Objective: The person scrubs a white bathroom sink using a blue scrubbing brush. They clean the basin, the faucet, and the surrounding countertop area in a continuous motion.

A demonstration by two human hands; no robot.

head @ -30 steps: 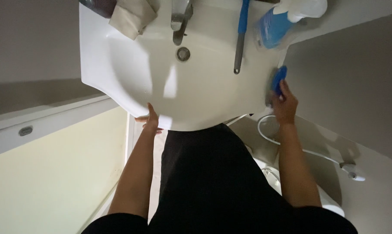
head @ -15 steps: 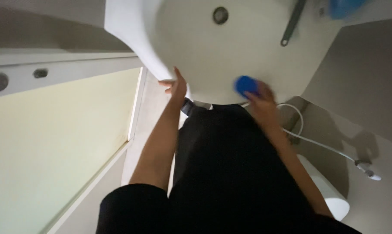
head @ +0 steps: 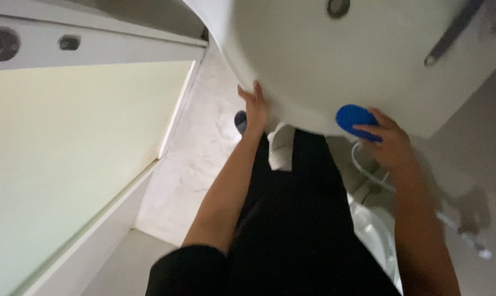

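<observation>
My right hand (head: 393,145) has its grip clamped on a round blue sponge (head: 353,118), pressed to the white ceramic washbasin's (head: 314,66) front rim; my left hand (head: 254,107), fingers flat and apart, braces that rim, apparently for balance.

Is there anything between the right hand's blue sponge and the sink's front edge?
Nothing visible. The right hand holds the blue sponge right against the white sink at its front rim. The left hand rests on the rim, well aside.
</observation>
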